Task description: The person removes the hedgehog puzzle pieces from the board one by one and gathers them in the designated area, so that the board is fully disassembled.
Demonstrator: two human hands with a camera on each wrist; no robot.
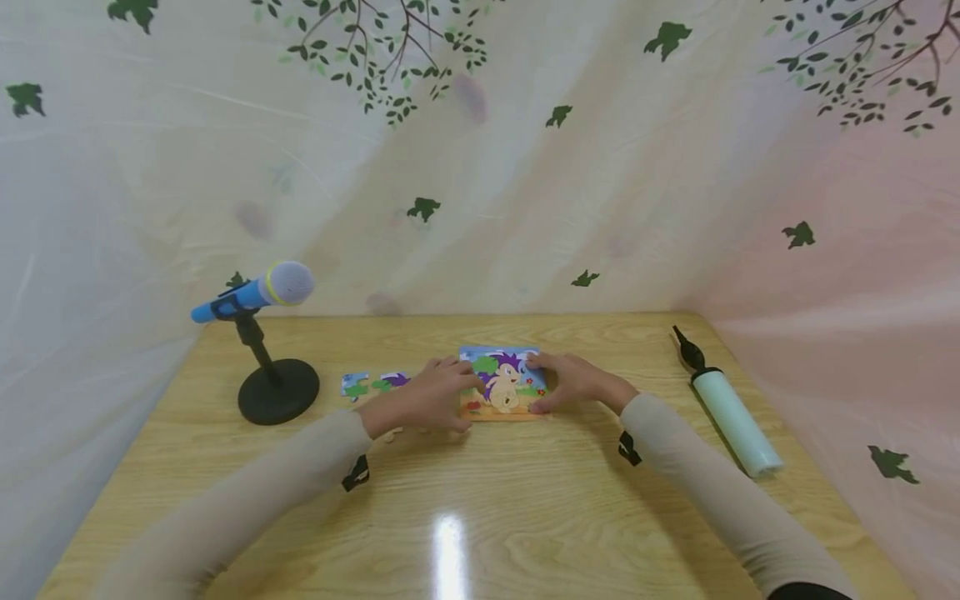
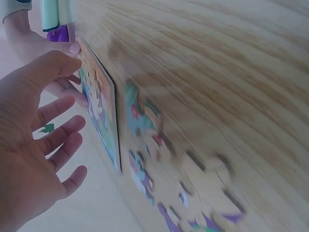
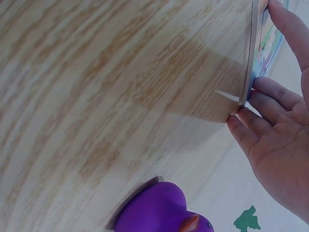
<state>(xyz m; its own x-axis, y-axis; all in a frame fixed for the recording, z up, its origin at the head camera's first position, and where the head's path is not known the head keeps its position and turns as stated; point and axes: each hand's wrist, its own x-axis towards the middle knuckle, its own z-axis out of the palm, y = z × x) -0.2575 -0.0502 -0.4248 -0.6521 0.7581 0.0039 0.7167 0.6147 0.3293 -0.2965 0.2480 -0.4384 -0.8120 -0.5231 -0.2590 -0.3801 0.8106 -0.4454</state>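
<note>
A flat puzzle board (image 1: pixel 506 383) with a purple-haired hedgehog picture lies in the middle of the table. My right hand (image 1: pixel 573 381) holds its right end, thumb by the near corner and fingertips around the edge toward the far corner (image 3: pixel 248 94). Over the board's left end hovers my left hand (image 1: pixel 431 392), its thumb close over the board and the other fingers spread, as the left wrist view shows. Loose jigsaw pieces (image 1: pixel 355 383), several of them, lie left of the board; my left hand hides part of them in the head view.
A blue toy microphone (image 1: pixel 247 298) on a black round stand (image 1: pixel 279 392) is at the left. A pale green hand pump (image 1: pixel 738 423) with a black nozzle lies at the right. Near my right hand sits a purple rubber duck (image 3: pixel 154 208). A leaf-printed curtain (image 1: pixel 510 167) hangs behind.
</note>
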